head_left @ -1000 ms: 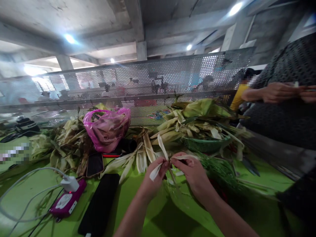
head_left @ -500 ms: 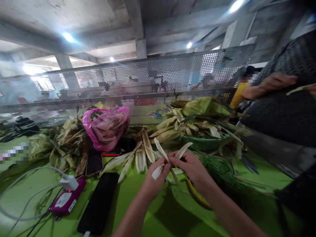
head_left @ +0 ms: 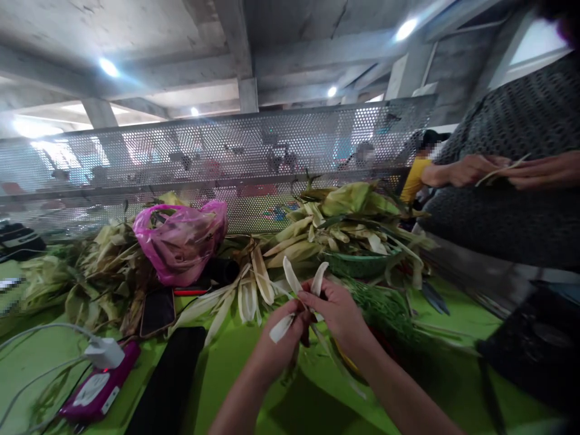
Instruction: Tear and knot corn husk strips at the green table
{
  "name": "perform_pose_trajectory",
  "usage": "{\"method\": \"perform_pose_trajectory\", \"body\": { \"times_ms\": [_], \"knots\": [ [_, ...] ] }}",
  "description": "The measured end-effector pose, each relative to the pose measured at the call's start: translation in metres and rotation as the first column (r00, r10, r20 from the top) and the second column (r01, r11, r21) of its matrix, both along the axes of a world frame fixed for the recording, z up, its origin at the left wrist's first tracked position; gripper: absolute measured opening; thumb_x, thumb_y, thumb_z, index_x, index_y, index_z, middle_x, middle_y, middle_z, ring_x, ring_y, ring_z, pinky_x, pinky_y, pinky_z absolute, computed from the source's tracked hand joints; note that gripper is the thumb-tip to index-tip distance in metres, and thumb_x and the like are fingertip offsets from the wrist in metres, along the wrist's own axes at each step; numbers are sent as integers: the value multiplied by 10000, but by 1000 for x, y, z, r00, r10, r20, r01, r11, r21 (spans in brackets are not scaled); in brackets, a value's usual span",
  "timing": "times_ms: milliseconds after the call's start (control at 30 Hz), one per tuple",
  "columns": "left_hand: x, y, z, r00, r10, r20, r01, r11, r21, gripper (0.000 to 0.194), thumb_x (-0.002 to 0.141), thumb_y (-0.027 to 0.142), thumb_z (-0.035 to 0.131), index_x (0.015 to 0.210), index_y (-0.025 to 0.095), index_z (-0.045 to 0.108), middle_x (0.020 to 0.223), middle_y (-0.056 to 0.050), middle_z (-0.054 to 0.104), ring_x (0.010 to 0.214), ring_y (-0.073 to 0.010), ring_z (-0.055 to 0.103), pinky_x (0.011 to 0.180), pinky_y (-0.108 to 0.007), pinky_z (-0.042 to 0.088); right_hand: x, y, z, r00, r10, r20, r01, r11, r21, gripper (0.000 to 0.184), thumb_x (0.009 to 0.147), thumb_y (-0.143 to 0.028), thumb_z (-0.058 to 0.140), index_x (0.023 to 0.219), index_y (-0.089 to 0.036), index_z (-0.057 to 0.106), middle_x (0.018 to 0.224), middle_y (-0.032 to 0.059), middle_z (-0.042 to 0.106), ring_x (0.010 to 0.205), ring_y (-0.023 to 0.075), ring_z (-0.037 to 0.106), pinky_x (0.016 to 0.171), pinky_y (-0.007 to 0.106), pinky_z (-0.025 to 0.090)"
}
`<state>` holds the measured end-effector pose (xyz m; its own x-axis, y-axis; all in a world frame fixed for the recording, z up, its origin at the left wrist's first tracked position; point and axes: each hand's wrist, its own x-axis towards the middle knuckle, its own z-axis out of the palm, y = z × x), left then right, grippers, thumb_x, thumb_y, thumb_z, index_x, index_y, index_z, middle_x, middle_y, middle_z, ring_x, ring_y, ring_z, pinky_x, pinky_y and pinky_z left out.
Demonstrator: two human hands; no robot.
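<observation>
Pale corn husk strips [head_left: 292,277] are pinched between my two hands above the green table. My left hand [head_left: 275,350] is closed on the lower ends, with a short white piece sticking out past the thumb. Thumb and fingers of my right hand [head_left: 338,311] grip the same bundle from the right, close against the left fingertips. Two strips point upward from the grip, and thin green-white strands hang below. Where the strips cross is partly hidden by my fingers. Just beyond lie loose dried husks [head_left: 248,296] on the table.
A pink plastic bag [head_left: 181,244] stands among husk heaps. Husks overfill a green basket [head_left: 357,264]; green strands [head_left: 385,311] lie nearer. At left are two phones [head_left: 167,386] and a purple power strip [head_left: 102,386]. A co-worker's hands [head_left: 480,170] hold a husk strip at right.
My view has shifted slightly, so the table things appear further left. My hands keep hold of the husk strips; a long strand now trails below my right hand. The co-worker's hands have come together.
</observation>
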<state>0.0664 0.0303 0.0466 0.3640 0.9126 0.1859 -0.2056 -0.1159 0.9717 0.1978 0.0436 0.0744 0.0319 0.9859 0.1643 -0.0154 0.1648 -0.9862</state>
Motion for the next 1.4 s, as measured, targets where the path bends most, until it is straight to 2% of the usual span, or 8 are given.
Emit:
{"method": "perform_pose_trajectory", "body": {
  "times_ms": [200,533,667,800,1100,1233,1333,1400],
  "knots": [
    [-3,5,2,983,177,40,-175,983,-46,325,818,487,604,734,174,580,617,-4,572,612,-132,529,615,-237,413,3,1,4,997,78,-28,-77,997,11,296,714,-440,736,837,-172,703,753,30,685,710,183,601,701,303,471],
    [-8,5,2,986,154,-59,-153,988,24,298,825,456,597,723,177,607,569,17,498,557,-116,433,548,-236,334,0,3,-2,1000,-11,-23,11,1000,-11,275,680,-419,756,721,-163,666,695,28,671,673,179,584,679,302,449],
    [-11,6,5,958,283,41,-283,959,-5,295,829,457,587,703,190,577,595,24,480,554,-111,406,533,-238,320,-5,-3,-2,987,141,-72,-147,985,-90,304,776,-480,670,777,-179,626,707,13,648,659,151,572,636,269,439],
    [-15,10,6,925,369,91,-368,929,-25,288,827,447,595,709,185,582,587,31,476,546,-105,396,522,-233,310,-10,-2,-12,944,328,-32,-329,931,-158,380,732,-524,702,676,-181,549,546,-39,535,489,103,466,486,232,358],
    [-21,14,8,932,304,198,-263,942,-210,318,749,472,660,733,161,593,536,50,444,487,-79,355,482,-206,262,-8,5,-23,907,189,375,-224,973,51,306,807,-435,629,656,-193,519,536,-40,491,500,116,440,473,236,339],
    [-22,16,6,943,323,76,-319,946,-61,308,794,477,600,707,183,575,548,46,418,504,-100,342,496,-227,268,-1,2,-12,865,49,499,-160,970,183,171,826,-356,621,804,-187,621,748,27,626,677,174,566,612,282,445],
    [-20,13,4,915,404,6,-402,907,126,279,807,425,578,652,200,523,623,21,446,587,-131,386,562,-256,316,-6,-11,-1,835,-97,542,-166,894,416,214,835,-251,622,1047,-229,640,994,58,630,884,205,584,774,321,468],
    [-18,9,4,908,417,-32,-406,899,165,246,798,334,569,613,206,470,629,17,442,616,-142,384,575,-267,310,-13,-21,5,811,-57,582,-284,831,479,284,836,-174,610,1106,-259,630,1014,51,625,927,201,578,813,322,462]
  ]
}}
